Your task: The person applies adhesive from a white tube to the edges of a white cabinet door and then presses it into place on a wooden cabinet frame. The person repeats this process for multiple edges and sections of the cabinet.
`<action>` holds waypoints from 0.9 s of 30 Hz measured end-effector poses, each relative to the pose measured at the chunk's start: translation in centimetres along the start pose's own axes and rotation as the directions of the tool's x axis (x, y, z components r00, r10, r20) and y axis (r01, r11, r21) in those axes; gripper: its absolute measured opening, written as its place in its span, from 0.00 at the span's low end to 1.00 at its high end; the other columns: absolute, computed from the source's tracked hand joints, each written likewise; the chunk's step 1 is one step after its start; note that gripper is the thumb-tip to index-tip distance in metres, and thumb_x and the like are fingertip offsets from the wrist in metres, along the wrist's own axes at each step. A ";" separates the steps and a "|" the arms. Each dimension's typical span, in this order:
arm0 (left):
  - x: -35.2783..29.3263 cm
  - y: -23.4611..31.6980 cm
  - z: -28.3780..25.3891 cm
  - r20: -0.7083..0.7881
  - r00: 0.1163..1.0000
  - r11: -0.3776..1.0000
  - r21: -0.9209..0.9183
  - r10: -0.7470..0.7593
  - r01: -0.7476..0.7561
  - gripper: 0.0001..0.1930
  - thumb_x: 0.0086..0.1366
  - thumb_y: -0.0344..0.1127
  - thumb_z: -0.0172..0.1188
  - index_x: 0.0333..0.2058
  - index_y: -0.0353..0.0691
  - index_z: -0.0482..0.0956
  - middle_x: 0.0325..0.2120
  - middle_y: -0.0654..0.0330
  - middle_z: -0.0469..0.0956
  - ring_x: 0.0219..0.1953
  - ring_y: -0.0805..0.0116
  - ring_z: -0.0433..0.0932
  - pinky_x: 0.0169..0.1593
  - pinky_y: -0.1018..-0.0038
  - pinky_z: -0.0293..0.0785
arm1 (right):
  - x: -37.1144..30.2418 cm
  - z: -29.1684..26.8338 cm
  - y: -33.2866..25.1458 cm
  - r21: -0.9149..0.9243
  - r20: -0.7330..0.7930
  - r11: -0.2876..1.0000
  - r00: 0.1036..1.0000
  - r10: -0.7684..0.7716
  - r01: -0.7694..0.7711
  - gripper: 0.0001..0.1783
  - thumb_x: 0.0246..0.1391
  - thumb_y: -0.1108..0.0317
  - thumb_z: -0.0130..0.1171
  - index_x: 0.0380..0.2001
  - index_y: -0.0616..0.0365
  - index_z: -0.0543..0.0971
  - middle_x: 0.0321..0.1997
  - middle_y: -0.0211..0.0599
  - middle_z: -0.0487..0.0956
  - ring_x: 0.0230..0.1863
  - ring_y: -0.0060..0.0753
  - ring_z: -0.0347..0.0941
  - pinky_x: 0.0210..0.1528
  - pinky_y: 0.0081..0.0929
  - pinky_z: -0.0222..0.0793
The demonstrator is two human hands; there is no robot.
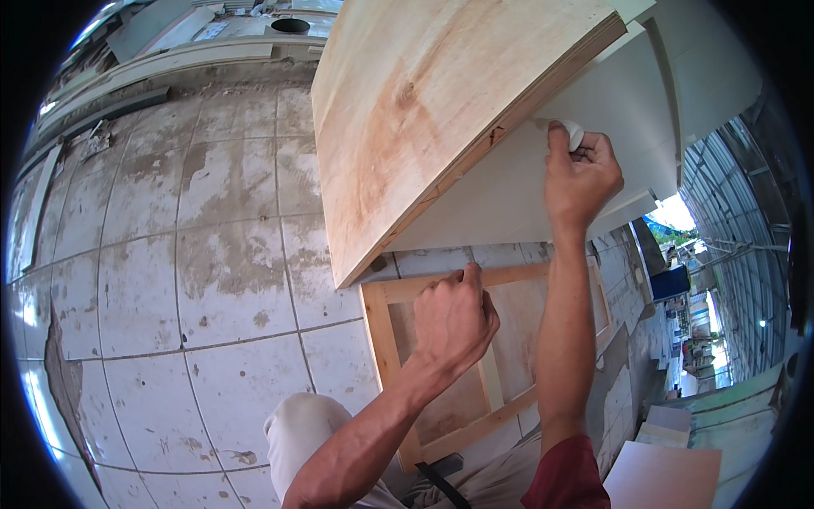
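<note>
Head view, right hand (580, 174) grip clamped on white tape roll (574, 132) against plywood panel (424, 119), left hand (454, 318) fisted, pinching something unclear

plywood panel (407, 119) above wooden frame (386, 339) on tiled floor (170, 254), right hand (581, 174) at panel's edge

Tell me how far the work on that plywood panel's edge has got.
Done: the panel's broad white face looks covered. In hand: the right hand presses a small pale object against the panel's edge, while the left hand is closed in a fist lower down. Left: the bare layered edge below the right hand shows raw wood.
</note>
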State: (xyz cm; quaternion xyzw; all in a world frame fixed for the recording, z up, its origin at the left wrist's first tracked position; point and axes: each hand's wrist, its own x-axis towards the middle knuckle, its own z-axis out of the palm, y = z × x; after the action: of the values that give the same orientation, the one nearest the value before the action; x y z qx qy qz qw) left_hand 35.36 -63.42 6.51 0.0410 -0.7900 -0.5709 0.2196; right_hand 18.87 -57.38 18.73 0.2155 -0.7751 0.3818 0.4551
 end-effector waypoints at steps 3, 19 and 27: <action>0.0 0.0 0.0 -0.012 1.000 1.000 0.010 0.002 -0.002 0.02 0.58 0.24 0.57 0.29 0.33 0.73 0.21 0.43 0.77 0.23 0.39 0.77 0.28 0.50 0.70 | -0.4 0.2 0.1 -0.053 -0.010 0.998 0.999 -0.042 0.041 0.14 0.47 0.67 0.73 0.22 0.62 0.77 0.17 0.34 0.81 0.17 0.25 0.78 0.27 0.23 0.74; 0.0 0.1 0.1 -0.108 0.994 0.999 -0.033 -0.009 0.006 0.03 0.57 0.25 0.57 0.29 0.33 0.73 0.21 0.46 0.77 0.22 0.42 0.78 0.27 0.52 0.72 | -6.2 2.8 2.7 0.039 -0.143 0.998 0.988 0.063 -0.058 0.15 0.47 0.69 0.72 0.21 0.63 0.74 0.16 0.36 0.79 0.17 0.30 0.78 0.26 0.28 0.74; 0.0 -0.6 0.2 -0.116 0.993 1.000 -0.002 -0.011 0.011 0.03 0.57 0.25 0.57 0.29 0.34 0.72 0.20 0.48 0.76 0.21 0.43 0.77 0.26 0.52 0.71 | -3.1 2.2 0.2 -0.138 -0.150 0.989 0.988 0.026 -0.047 0.16 0.45 0.65 0.72 0.19 0.67 0.78 0.17 0.40 0.80 0.19 0.33 0.78 0.27 0.32 0.75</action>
State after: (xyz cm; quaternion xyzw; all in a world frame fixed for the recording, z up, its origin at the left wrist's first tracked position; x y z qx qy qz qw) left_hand 35.17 -63.50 5.92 0.0784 -0.7752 -0.5694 0.2621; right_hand 19.07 -58.99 15.28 0.1395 -0.7680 0.3492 0.5184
